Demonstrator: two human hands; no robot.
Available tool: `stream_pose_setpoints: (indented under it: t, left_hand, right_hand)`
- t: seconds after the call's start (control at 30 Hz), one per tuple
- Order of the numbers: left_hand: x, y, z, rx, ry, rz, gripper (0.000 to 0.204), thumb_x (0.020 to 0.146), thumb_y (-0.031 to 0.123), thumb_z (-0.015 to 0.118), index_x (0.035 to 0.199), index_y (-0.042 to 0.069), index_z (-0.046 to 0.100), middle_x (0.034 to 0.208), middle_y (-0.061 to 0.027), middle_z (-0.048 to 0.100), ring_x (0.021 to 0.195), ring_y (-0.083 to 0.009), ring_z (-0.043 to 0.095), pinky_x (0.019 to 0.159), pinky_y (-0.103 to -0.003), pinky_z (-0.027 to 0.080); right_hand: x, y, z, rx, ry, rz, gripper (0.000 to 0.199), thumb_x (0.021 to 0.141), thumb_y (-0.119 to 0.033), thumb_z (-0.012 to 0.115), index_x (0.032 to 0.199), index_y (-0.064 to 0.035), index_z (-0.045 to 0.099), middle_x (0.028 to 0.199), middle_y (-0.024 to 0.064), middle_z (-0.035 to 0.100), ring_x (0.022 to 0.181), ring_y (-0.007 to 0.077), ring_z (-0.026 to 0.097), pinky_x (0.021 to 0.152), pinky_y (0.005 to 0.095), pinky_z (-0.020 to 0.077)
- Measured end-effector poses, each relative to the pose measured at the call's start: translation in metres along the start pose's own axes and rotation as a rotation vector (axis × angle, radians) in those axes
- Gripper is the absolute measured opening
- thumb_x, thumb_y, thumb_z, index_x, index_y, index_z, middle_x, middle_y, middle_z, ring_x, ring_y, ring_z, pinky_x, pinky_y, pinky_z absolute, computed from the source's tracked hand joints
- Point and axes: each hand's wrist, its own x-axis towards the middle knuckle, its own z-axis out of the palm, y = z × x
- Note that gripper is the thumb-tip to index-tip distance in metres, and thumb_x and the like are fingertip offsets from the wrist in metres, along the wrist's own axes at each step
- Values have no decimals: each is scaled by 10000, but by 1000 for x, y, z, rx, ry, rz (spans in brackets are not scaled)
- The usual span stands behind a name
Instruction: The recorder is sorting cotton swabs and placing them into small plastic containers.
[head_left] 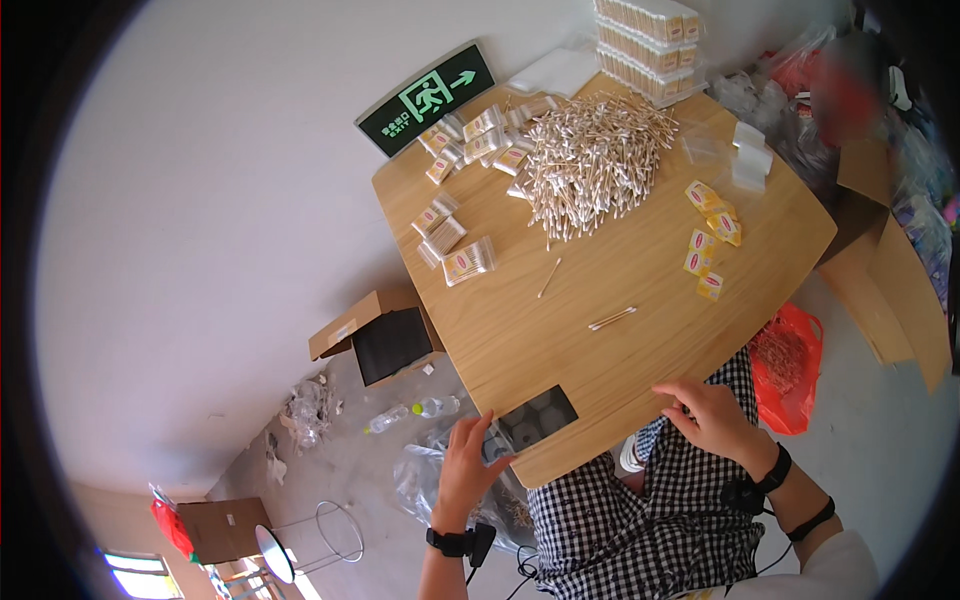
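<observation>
My left hand [466, 468] is at the table's near left corner. Its thumb and fingers close round the left end of a dark, flat rectangular panel [543, 415] with faint round shapes on it; something clear shows by the fingertips. My right hand [708, 416] hovers at the table's near edge, fingers loosely bent and apart, holding nothing I can see. Further in on the table lie a few cotton swabs [612, 319] side by side and a single cotton swab [549, 278]. A large heap of cotton swabs [598, 165] lies behind them.
Filled swab packs [468, 261] lie along the table's left side, yellow-and-white cards [702, 252] on the right. Stacked packs [655, 50] stand at the back beside a green exit sign [428, 98]. A red bag [787, 370], open cartons [385, 340] and bottles [435, 406] surround the table.
</observation>
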Motion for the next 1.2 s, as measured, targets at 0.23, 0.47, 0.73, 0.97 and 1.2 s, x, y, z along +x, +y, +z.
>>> stream_pose_setpoints:
  t: [0.23,0.47,0.73,0.97,1.2]
  left_hand:
    - [26,23,19,76,-8,148,759,652,173,847,1329,50,528,1165,-125,573,1078,-331,540,927,-418,463]
    - [78,62,20,-41,31,229,631,704,164,830,1270,42,580,1143,-122,610,1056,-324,563,899,-406,473]
    - [106,59,20,-113,71,204,479,734,95,792,1184,53,634,1110,-119,633,1021,-319,592,873,-400,485]
    - [107,59,32,-136,45,233,413,749,80,774,1140,45,646,1091,-116,638,997,-317,599,857,-394,487]
    - [103,71,44,-90,71,172,370,768,67,751,1119,29,640,1076,-128,638,978,-322,603,837,-396,493]
  right_hand:
    - [94,26,-7,-69,85,-52,350,850,-44,642,1189,-77,559,1112,112,613,880,242,664,728,362,543]
    - [243,48,23,-770,68,-541,429,890,-107,544,1319,-111,538,1399,85,509,1373,253,389,1150,415,306]
    - [314,75,22,-837,-59,-558,329,813,-127,642,1131,-44,623,1154,63,624,1253,242,500,1193,434,241]
    - [261,91,3,-715,50,-602,182,760,-52,627,936,-4,641,1040,85,637,1152,229,548,1086,371,411]
    - [196,84,17,-484,54,-488,263,783,-5,620,1040,41,654,1110,110,640,1176,247,557,956,331,506]
